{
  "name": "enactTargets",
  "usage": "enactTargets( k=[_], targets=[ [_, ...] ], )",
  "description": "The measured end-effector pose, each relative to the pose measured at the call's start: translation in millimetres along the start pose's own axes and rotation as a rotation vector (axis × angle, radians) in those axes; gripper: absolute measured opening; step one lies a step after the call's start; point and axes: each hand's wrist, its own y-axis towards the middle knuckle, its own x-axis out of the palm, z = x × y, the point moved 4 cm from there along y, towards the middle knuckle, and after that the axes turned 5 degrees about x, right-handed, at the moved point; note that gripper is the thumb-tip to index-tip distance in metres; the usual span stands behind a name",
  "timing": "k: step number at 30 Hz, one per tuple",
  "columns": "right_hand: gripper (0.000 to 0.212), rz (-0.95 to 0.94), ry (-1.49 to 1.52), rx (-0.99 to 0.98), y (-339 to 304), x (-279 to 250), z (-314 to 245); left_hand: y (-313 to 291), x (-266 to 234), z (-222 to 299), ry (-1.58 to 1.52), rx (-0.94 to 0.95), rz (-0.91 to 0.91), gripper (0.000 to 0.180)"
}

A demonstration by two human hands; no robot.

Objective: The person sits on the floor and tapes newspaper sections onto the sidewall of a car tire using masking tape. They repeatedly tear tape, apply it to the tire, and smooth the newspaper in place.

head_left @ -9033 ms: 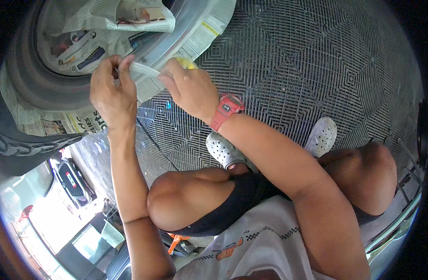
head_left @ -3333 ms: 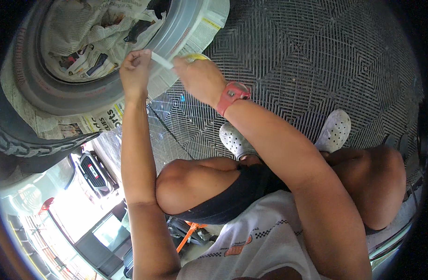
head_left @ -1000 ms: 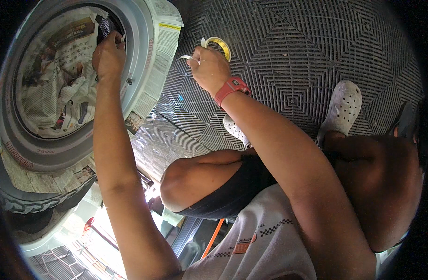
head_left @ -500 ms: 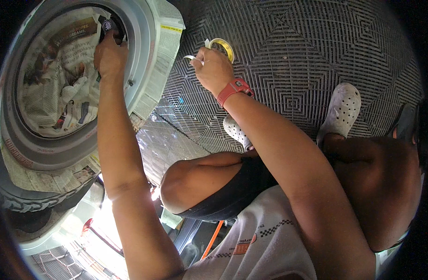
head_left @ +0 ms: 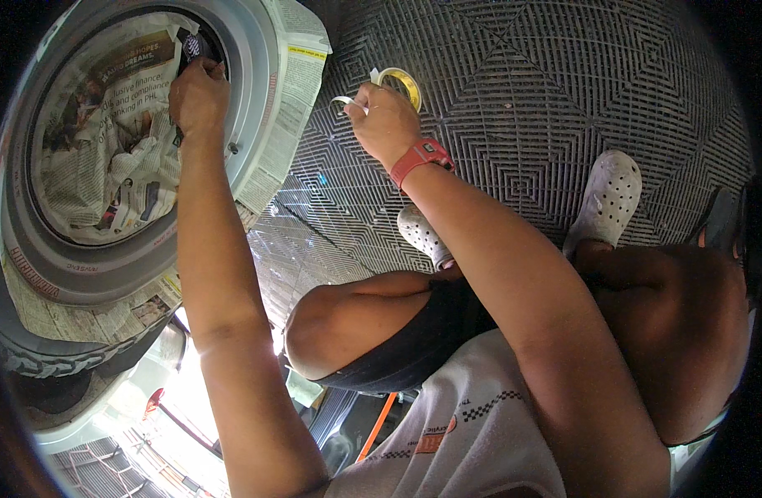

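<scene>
Left hand (head_left: 199,97) (its grip unclear) has moved to the wheel rim (head_left: 251,87); right hand (head_left: 384,123) still holds the tape (head_left: 412,86).

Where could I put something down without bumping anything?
Biggest bare patch: the ribbed floor mat, right of the yellow tape roll and beyond the right shoe. A narrow strip separates newspaper and right hand. Crowded: the grey wheel rim, with newspaper inside and left hand there.

ridged dark floor tiles (head_left: 514,91) beneath white perforated clogs (head_left: 611,195), an orange bar (head_left: 377,427) near the lower edge
</scene>
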Motion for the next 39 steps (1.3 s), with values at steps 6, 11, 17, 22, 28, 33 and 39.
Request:
enactTargets(
  k=[6,11,17,22,28,33,39],
  targets=[
    [0.024,0.001,-0.003,-0.01,3.6,-4.1,0.1,-4.3,-4.4,11.9,-0.001,-0.107,-0.041,0.023],
    [0.024,0.017,0.009,-0.024,0.3,-6.4,-4.3,-15.3,-1.3,17.1,0.082,-0.065,0.053,0.022],
    [0.022,0.215,0.031,-0.114,-7.1,-7.6,-15.1,-28.0,11.8,15.4,0.013,-0.002,0.122,0.026],
    [0.021,0.384,0.097,-0.162,-15.4,-9.7,-35.1,-39.0,0.9,31.4,-0.003,0.179,0.219,0.048],
    [0.017,0.347,0.2,-0.198,-22.9,-1.2,-67.3,-67.2,-60.9,44.0,-0.832,-0.119,-0.107,0.053],
    [0.017,0.136,0.082,-0.376,-37.6,19.7,-94.5,-117.1,-51.6,44.6,-1.177,-0.124,-0.196,0.046],
    [0.022,0.071,-0.006,-0.44,-47.6,34.4,-89.9,-149.7,-18.8,20.8,-1.255,-0.28,-0.157,0.028]
  ],
)
